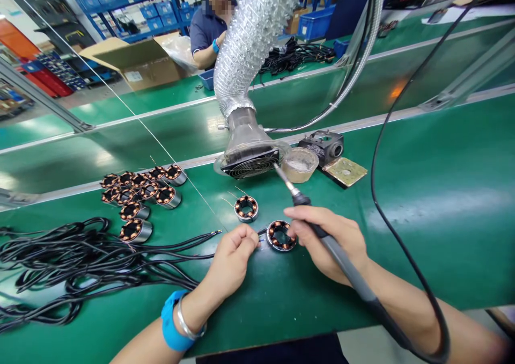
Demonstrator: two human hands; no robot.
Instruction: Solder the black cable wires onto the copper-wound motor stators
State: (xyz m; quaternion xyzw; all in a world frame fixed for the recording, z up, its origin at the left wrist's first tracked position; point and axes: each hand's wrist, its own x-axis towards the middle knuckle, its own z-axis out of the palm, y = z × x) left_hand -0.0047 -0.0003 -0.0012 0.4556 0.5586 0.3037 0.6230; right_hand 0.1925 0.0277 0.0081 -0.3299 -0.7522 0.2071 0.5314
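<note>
My left hand is pinched tight, thumb pressed to forefinger, with the blue tip of a wire poking out just beside the left rim of a stator. That stator lies flat about midway between the worktop's near and far edges. My right hand is curled round the grip of an iron, whose tip points toward the far edge, in front of the hood. My right fingertips are at the stator's right rim; I can't tell whether they touch it. A second stator lies just beyond the first, nearer the far edge. The cup and stand are near that edge too. Toward the worktop's left side, more stators stand grouped, with a tangle of cables on their near side.
</note>
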